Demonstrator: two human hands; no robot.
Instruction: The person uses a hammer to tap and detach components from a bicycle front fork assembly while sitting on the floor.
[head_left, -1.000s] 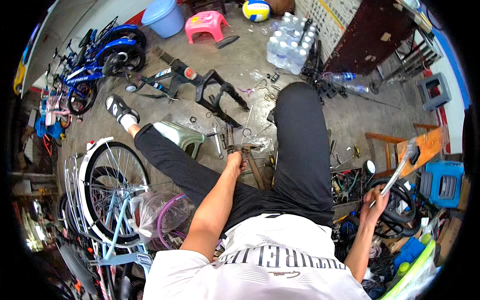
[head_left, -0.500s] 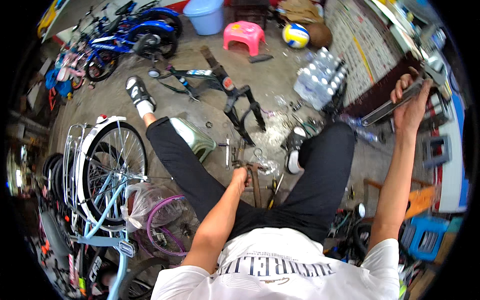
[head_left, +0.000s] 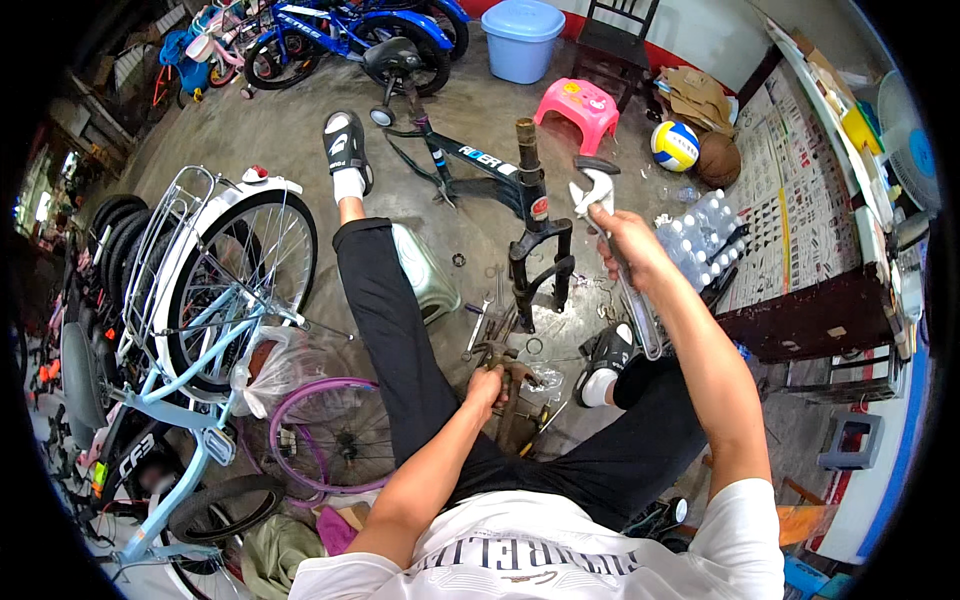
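Observation:
My left hand [head_left: 486, 390] is closed on a rusty hammer [head_left: 510, 365] low between my legs. My right hand [head_left: 628, 248] grips a large silver adjustable wrench [head_left: 638, 310], its jaw pointing up and away from me. Just left of the jaw, a black bicycle frame [head_left: 478, 160] stands with its front fork [head_left: 540, 260] down near the floor and a rusty steerer tube on top; whether the wrench touches it I cannot tell. Small spanners [head_left: 475, 330] and loose parts lie below the fork, beside a silver-green plastic piece [head_left: 425, 275] by my left leg.
Light-blue bicycle [head_left: 175, 390], purple rim [head_left: 320, 440] at left. Blue bikes [head_left: 310, 40], blue bin [head_left: 520, 45], pink stool [head_left: 575, 105], balls [head_left: 675, 145] at back. Bottled water packs [head_left: 700, 245] and a dark cabinet [head_left: 800, 320] at right.
My right hand has swung up from the lower right, then leftward toward the frame with the wrench. The view has shifted rightward. My left hand stays on the hammer.

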